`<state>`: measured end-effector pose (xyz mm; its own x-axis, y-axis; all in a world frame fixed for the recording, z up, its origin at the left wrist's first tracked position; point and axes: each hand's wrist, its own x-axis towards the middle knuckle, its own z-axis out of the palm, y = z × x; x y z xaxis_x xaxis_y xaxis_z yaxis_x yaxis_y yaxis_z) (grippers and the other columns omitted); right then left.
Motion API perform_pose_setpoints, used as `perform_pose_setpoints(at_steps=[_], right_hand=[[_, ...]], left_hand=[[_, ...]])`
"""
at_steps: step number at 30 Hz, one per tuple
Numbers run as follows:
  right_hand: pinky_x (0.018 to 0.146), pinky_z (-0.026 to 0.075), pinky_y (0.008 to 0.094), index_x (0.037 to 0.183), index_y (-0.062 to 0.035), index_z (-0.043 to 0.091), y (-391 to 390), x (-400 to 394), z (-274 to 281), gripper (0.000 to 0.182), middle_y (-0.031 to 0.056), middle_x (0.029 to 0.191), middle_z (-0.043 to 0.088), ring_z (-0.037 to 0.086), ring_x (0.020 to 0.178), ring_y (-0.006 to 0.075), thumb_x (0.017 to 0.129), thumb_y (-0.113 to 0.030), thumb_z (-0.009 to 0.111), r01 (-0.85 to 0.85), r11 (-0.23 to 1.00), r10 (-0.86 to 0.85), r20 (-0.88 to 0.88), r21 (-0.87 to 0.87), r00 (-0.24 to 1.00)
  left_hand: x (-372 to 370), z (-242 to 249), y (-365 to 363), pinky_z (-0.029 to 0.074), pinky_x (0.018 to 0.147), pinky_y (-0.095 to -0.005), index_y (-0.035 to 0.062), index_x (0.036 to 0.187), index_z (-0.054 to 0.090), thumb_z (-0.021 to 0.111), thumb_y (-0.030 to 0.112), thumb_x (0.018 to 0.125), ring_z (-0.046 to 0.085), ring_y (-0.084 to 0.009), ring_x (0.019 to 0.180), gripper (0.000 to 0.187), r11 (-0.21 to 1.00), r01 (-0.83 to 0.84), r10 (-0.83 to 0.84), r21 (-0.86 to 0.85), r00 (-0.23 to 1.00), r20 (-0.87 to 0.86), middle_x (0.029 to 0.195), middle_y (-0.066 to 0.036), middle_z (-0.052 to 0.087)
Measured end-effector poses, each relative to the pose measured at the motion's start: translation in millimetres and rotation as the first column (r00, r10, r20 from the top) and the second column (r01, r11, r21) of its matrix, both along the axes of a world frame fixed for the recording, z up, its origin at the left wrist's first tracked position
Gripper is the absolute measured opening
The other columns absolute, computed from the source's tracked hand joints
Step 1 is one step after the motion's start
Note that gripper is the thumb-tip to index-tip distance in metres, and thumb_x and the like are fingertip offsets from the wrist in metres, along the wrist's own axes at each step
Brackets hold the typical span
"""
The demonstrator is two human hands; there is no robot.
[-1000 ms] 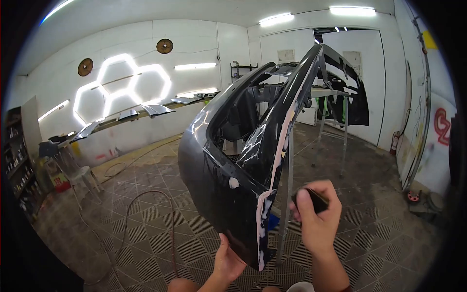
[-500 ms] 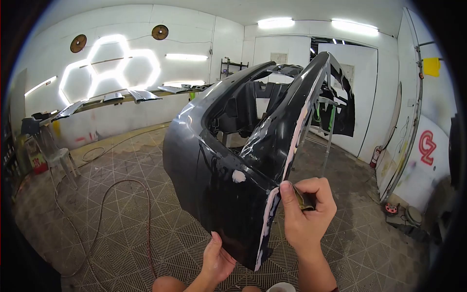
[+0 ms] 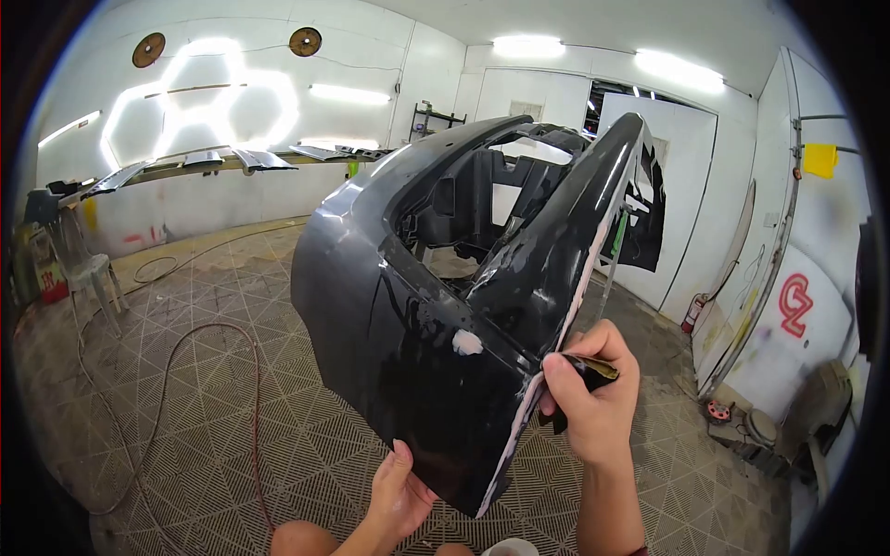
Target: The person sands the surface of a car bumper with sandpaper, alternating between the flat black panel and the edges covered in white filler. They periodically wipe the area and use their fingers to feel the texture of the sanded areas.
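A black car bumper (image 3: 422,398) stands on end in front of me, grey and shiny along its left side. Pinkish filler runs in a strip (image 3: 512,443) down its right edge, and a pale round filler patch (image 3: 467,342) marks its face. My right hand (image 3: 598,398) pinches a folded piece of sandpaper (image 3: 593,367) between thumb and fingers, against the bumper's right edge at the corner. Low down, my left hand (image 3: 399,500) grips the bumper's bottom edge, thumb on the outer face; its other fingers are mostly hidden behind.
A hose (image 3: 257,417) curls over the grated floor at left. Along the left wall, a ledge carries several silvery panels (image 3: 262,159) beside a plastic chair (image 3: 93,269). A white container (image 3: 512,549) sits below me. A fire extinguisher (image 3: 692,313) stands at right.
My right hand has turned a little, so more of the folded sandpaper shows, with a dark flap below the fingers. The view has shifted slightly; my left hand keeps its place on the bumper.
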<state>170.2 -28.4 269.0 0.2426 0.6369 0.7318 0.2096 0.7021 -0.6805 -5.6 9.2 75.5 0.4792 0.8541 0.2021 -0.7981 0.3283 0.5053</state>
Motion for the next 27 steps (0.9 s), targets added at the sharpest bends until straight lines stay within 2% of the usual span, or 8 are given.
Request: perform_pose_setpoints(at_steps=[2, 3, 8, 12, 18, 20, 24, 27], right_hand=[[0.053, 0.044, 0.0193, 0.088, -0.0048, 0.052, 6.6, 9.8, -2.0, 0.021, 0.0016, 0.075, 0.063, 0.056, 0.057, 0.0033, 0.092, 0.0, 0.072, -0.245, 0.969, 0.244, -0.023, -0.042, 0.97], [0.053, 0.044, 0.0193, 0.088, -0.0048, 0.052, 7.3, 7.6, -2.8, 0.021, 0.0016, 0.075, 0.063, 0.056, 0.057, 0.0033, 0.092, 0.0, 0.072, -0.246, 0.968, 0.246, -0.016, -0.041, 0.969], [0.058, 0.041, 0.0199, 0.088, -0.0042, 0.052, 10.6, -21.3, -22.8, 0.02, -0.0005, 0.075, 0.059, 0.052, 0.065, 0.0025, 0.093, 0.002, 0.071, 0.175, 0.966, -0.157, -0.11, 0.189, 0.982], [0.059, 0.034, 0.0199, 0.085, -0.0041, 0.051, 4.9, -21.2, -28.8, 0.021, -0.0023, 0.075, 0.054, 0.044, 0.066, 0.0017, 0.094, 0.003, 0.069, -0.02, 0.988, 0.031, -0.067, 0.153, 0.997], [0.058, 0.036, 0.0202, 0.091, -0.005, 0.051, 14.7, -18.6, -31.0, 0.02, -0.0014, 0.073, 0.055, 0.046, 0.063, 0.002, 0.095, 0.001, 0.07, 0.174, 0.958, -0.156, -0.096, 0.228, 0.983], [0.058, 0.035, 0.0203, 0.09, -0.0051, 0.05, 9.5, -7.1, -20.1, 0.021, -0.0009, 0.073, 0.056, 0.045, 0.063, 0.002, 0.095, -0.001, 0.07, -0.137, 0.983, 0.145, -0.062, 0.121, 0.988], [0.055, 0.04, 0.0207, 0.091, -0.0051, 0.05, 18.6, -5.0, -27.3, 0.021, 0.0, 0.073, 0.057, 0.05, 0.059, 0.0037, 0.095, -0.001, 0.07, 0.136, 0.963, -0.147, 0.029, 0.232, 0.989], [0.055, 0.039, 0.0202, 0.091, -0.0057, 0.049, 16.9, -2.6, -30.8, 0.021, -0.0001, 0.073, 0.055, 0.048, 0.058, 0.0031, 0.096, 0.0, 0.068, 0.033, 0.969, -0.036, 0.007, 0.246, 0.999]], left_hand=[[0.8, 3.9, -1.0, 0.049, 0.111, -0.0546, 0.0011, 0.152, 0.034, 0.042, 0.051, 0.107, 0.055, -0.0347, 0.136, 0.068, 1.0, -0.007, 0.007, -0.001, 1.0, -0.005, 0.149, -0.02, 0.052], [4.7, 7.7, -1.8, 0.055, 0.104, -0.0504, 0.0006, 0.148, 0.038, 0.046, 0.049, 0.106, 0.062, -0.0328, 0.126, 0.065, 0.998, -0.04, 0.041, -0.045, 0.999, 0.03, 0.141, -0.019, 0.058], [6.6, -4.6, -0.4, 0.063, 0.094, -0.0446, 0.0001, 0.142, 0.043, 0.05, 0.048, 0.105, 0.07, -0.0299, 0.115, 0.06, 0.999, -0.005, 0.009, -0.054, 0.997, 0.081, 0.132, -0.017, 0.065], [3.1, -1.9, 2.4, 0.063, 0.091, -0.0427, 0.0006, 0.14, 0.045, 0.051, 0.048, 0.105, 0.071, -0.028, 0.112, 0.059, 0.996, -0.05, 0.055, -0.079, 0.997, 0.06, 0.129, -0.016, 0.067], [1.3, -7.1, 2.9, 0.064, 0.089, -0.0419, 0.0019, 0.139, 0.046, 0.051, 0.047, 0.105, 0.072, -0.0271, 0.111, 0.057, 0.997, -0.013, 0.02, -0.075, 0.996, 0.086, 0.127, -0.015, 0.068], [-2.7, -3.8, 3.2, 0.064, 0.089, -0.0419, 0.0021, 0.139, 0.046, 0.051, 0.047, 0.105, 0.071, -0.027, 0.111, 0.057, 0.998, -0.027, 0.032, -0.065, 0.996, 0.078, 0.127, -0.015, 0.068], [3.3, -0.1, 1.2, 0.062, 0.094, -0.0435, 0.0017, 0.14, 0.045, 0.051, 0.048, 0.105, 0.07, -0.0286, 0.115, 0.058, 0.996, -0.019, 0.023, -0.084, 0.998, 0.058, 0.129, -0.016, 0.067], [2.9, 5.7, -0.5, 0.06, 0.098, -0.0457, 0.0014, 0.142, 0.043, 0.05, 0.047, 0.105, 0.068, -0.0303, 0.118, 0.059, 0.997, -0.026, 0.031, -0.075, 0.997, 0.064, 0.132, -0.017, 0.066]])
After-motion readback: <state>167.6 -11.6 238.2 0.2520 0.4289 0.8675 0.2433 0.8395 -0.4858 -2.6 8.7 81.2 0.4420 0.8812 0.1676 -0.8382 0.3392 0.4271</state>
